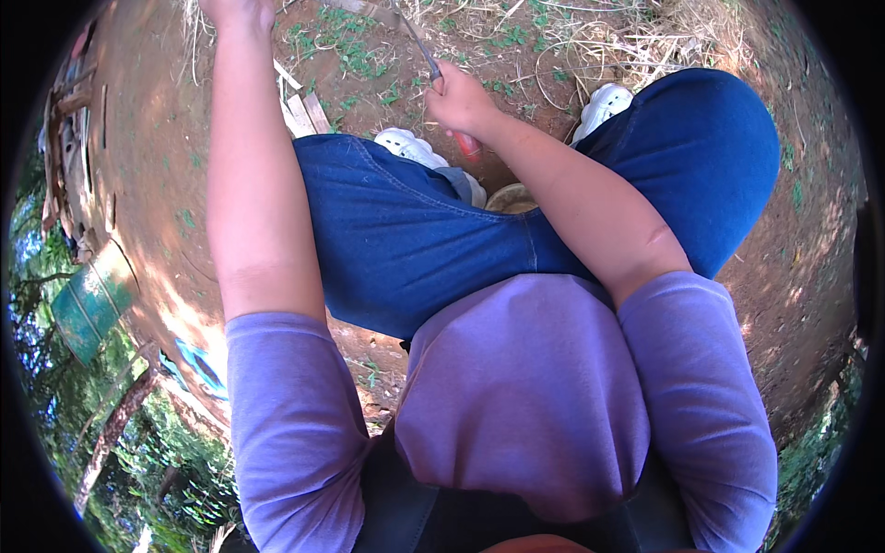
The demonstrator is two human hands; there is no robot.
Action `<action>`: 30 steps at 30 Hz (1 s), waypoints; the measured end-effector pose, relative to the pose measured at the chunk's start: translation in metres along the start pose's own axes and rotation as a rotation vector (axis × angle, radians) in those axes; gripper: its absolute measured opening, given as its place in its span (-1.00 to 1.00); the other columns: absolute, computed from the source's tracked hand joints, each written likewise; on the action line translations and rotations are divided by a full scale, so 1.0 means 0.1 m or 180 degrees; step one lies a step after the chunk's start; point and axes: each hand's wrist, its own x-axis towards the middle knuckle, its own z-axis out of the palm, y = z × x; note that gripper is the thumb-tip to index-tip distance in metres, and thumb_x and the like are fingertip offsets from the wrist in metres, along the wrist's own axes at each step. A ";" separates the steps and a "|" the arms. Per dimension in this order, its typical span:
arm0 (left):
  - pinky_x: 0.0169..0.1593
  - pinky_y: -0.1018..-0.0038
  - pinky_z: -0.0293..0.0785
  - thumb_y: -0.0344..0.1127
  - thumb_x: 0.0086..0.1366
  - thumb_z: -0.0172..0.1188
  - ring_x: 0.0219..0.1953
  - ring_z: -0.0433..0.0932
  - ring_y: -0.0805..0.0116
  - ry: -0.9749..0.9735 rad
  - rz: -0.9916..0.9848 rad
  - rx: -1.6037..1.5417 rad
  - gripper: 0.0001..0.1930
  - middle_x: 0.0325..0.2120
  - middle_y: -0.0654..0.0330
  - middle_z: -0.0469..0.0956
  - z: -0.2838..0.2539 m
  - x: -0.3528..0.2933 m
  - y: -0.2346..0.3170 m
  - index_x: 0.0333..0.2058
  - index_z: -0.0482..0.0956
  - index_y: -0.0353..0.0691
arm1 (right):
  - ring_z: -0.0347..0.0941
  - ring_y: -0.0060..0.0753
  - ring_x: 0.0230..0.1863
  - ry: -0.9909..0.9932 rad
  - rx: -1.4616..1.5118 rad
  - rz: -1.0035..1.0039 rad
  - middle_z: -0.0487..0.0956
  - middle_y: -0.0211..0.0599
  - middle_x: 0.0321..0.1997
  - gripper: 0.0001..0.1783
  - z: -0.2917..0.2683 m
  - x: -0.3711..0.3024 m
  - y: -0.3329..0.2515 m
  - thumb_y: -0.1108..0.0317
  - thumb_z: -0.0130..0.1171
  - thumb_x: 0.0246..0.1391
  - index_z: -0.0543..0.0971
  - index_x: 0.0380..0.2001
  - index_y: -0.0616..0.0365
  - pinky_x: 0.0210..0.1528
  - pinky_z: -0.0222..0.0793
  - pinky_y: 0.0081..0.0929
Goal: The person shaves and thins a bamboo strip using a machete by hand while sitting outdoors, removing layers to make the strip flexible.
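My right hand is closed round the handle of a sickle. Its red handle end sticks out below my fist, and its dark, thin shank runs up and away to a curved metal blade that the top edge cuts off. The blade lies over soil and sparse green weeds. My left arm reaches straight forward, and just the wrist and part of my left hand show at the top edge; its fingers are out of the picture. Dry grass lies beside that hand.
My knees in blue trousers are bent wide, with white shoes on the ground. Pale wood pieces lie by the left shoe. A round, pale rim shows between my legs. Dry straw spreads ahead at right; stacked wood stands far left.
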 end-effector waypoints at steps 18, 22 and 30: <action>-0.47 0.41 0.36 -0.04 0.46 0.14 -0.68 0.21 0.52 -0.0296 -0.0779 -0.0788 -0.67 -0.72 0.44 0.17 -0.20 0.22 -0.09 -0.46 0.28 0.06 | 0.49 -0.37 -0.60 -0.0035 -0.0138 0.0113 0.52 -0.21 -0.47 -0.67 -0.04 0.04 0.16 0.39 0.06 0.19 0.36 -0.01 0.28 -0.58 0.48 -0.31; -0.52 0.45 0.32 -0.05 0.46 0.14 -0.71 0.21 0.51 0.0068 -0.0036 -0.0125 -0.71 -0.73 0.44 0.19 -0.06 0.11 -0.02 -0.41 0.31 0.05 | 0.64 -0.22 -0.54 -0.0317 -0.0294 0.1036 0.66 -0.10 -0.48 -0.65 -0.31 0.20 0.34 0.43 0.07 0.13 0.46 -0.06 0.44 -0.44 0.60 -0.29; -0.53 0.44 0.32 -0.09 0.46 0.14 -0.72 0.22 0.48 0.0393 -0.0104 -0.0295 -0.70 -0.74 0.42 0.19 -0.58 0.28 0.00 -0.43 0.31 0.01 | 0.63 -0.25 -0.55 0.0018 -0.0038 0.0658 0.65 -0.14 -0.44 -0.60 -0.10 0.06 -0.02 0.37 0.10 0.13 0.49 0.03 0.31 -0.43 0.59 -0.28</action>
